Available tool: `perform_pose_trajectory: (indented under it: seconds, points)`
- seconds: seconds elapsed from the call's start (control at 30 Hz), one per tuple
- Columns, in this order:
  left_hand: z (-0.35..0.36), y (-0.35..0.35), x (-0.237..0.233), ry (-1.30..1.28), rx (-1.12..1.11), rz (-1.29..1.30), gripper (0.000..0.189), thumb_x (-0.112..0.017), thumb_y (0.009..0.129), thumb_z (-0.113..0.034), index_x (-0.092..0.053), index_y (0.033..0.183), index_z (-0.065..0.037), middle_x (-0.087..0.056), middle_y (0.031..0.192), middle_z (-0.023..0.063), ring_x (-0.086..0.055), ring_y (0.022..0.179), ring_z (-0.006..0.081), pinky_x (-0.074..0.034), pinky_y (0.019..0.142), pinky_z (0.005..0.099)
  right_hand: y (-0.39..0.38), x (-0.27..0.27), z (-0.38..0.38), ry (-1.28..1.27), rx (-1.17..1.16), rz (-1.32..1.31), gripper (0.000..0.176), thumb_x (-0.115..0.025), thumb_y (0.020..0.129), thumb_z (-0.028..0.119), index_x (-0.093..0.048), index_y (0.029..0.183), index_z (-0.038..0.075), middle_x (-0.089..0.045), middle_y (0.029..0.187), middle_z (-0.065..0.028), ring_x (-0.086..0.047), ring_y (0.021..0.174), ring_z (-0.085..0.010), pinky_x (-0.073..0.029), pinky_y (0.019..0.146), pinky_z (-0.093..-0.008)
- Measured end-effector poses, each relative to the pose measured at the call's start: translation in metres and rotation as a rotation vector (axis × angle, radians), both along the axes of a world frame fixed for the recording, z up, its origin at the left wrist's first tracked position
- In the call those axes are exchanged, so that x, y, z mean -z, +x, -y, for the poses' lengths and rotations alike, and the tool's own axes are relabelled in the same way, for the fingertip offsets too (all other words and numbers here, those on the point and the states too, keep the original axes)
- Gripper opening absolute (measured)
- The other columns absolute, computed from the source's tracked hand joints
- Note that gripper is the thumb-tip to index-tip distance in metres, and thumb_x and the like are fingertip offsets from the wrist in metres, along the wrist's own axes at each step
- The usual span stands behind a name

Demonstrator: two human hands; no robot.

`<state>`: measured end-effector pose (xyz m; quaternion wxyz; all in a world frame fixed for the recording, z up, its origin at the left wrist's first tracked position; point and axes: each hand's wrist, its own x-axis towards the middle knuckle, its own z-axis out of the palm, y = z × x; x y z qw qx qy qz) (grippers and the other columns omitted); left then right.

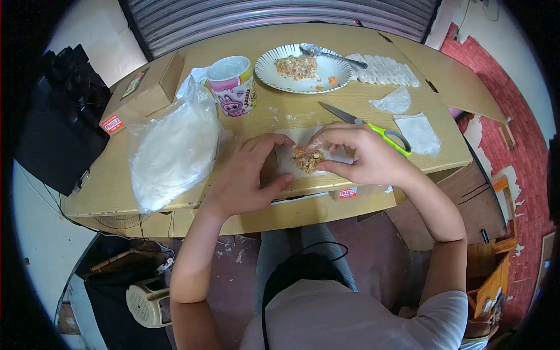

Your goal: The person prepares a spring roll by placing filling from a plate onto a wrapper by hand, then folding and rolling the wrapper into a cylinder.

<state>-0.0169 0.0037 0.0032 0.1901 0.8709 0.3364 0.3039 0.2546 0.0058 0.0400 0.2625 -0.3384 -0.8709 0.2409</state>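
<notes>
A thin white wrapper [284,158] lies near the table's front edge, with a small mound of chopped filling [307,160] on its middle. My left hand [252,172] frames the wrapper's left side, fingers and thumb apart and holding nothing. From the right, my right hand [363,153] curls over the wrapper; its fingertips seem to pinch a translucent bit of it beside the filling, and the thumb rests close to the mound. Scissors [385,135] with green handles lie just behind my right hand. A folded white wrapper stack [417,133] sits farther right.
A paper plate [270,78] holds more filling [296,67] and a spoon [332,55]. Folded dumplings [385,70] line up beside it, with a single white piece [392,100] nearer. Left stand a mug [232,87], a plastic bag of white contents [172,154] and a cardboard box [146,87].
</notes>
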Motion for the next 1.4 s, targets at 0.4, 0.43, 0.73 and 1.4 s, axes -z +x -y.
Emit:
perform_pose_trajectory:
  seconds: [0.4,0.43,0.73,1.4]
  points:
    - [-0.002,0.003,0.000,0.024,-0.010,-0.016,0.048,-0.076,0.091,-0.015,-0.058,0.133,-0.003,-0.064,0.133,0.0160,-0.061,0.127,0.0354,-0.046,0.109,0.0426,-0.013,0.017,0.005,0.184,0.081,0.034,0.034,-0.085,0.084,0.017,-0.073,0.108,-0.004,-0.069,0.109,-0.0147,-0.069,0.099,-0.0339,-0.054,0.086,-0.0396]
    - [-0.001,0.003,-0.001,0.027,-0.018,-0.019,0.047,-0.076,0.090,-0.015,-0.059,0.132,-0.003,-0.063,0.133,0.0161,-0.061,0.127,0.0353,-0.046,0.109,0.0427,-0.012,0.015,0.003,0.185,0.081,0.033,0.034,-0.085,0.084,0.017,-0.073,0.108,-0.004,-0.069,0.109,-0.0147,-0.069,0.099,-0.0339,-0.054,0.086,-0.0396]
    - [-0.003,0.003,0.001,0.003,-0.004,-0.008,0.045,-0.077,0.089,-0.014,-0.062,0.130,-0.001,-0.061,0.138,0.0159,-0.060,0.130,0.0351,-0.047,0.111,0.0428,-0.004,0.018,-0.015,-0.091,0.027,-0.046,0.030,-0.080,0.085,0.016,-0.073,0.110,0.000,-0.064,0.098,-0.0115,-0.065,0.085,-0.0256,-0.052,0.078,-0.0375]
    - [-0.002,0.002,0.000,-0.060,0.012,0.034,0.038,-0.078,0.089,-0.013,-0.066,0.124,-0.004,-0.060,0.141,0.0139,-0.060,0.131,0.0333,-0.048,0.110,0.0426,-0.008,0.023,-0.006,0.158,0.056,-0.075,0.027,-0.084,0.087,0.011,-0.078,0.112,0.004,-0.071,0.109,-0.0069,-0.068,0.095,-0.0175,-0.054,0.077,-0.0280]
